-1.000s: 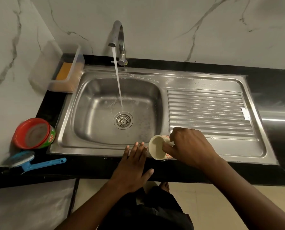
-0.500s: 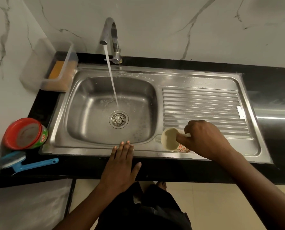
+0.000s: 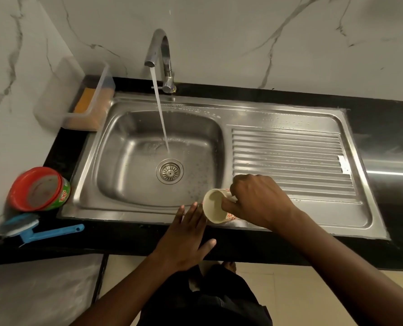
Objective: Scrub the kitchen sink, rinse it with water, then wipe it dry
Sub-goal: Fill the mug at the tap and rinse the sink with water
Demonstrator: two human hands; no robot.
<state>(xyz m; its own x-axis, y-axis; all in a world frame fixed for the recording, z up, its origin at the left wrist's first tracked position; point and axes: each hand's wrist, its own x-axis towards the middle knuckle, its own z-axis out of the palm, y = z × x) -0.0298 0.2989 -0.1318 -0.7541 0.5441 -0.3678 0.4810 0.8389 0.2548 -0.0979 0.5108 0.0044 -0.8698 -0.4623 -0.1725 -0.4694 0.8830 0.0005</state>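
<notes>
Glistening wet, the steel sink catches water from the tap.

The room is dim, with soft light coming from above. The steel sink shines in pale patches just past the fingers of the right hand. A thin white streak glows on the black counter far to the right of them. The cup in those fingers looks sharp, and its inside is bright. The left hand and both arms look dark. Far to the left of its fingers, the tub and the brush are smeared and blurry. Straight lines bend near the picture's edges, so the counter looks curved.
</notes>
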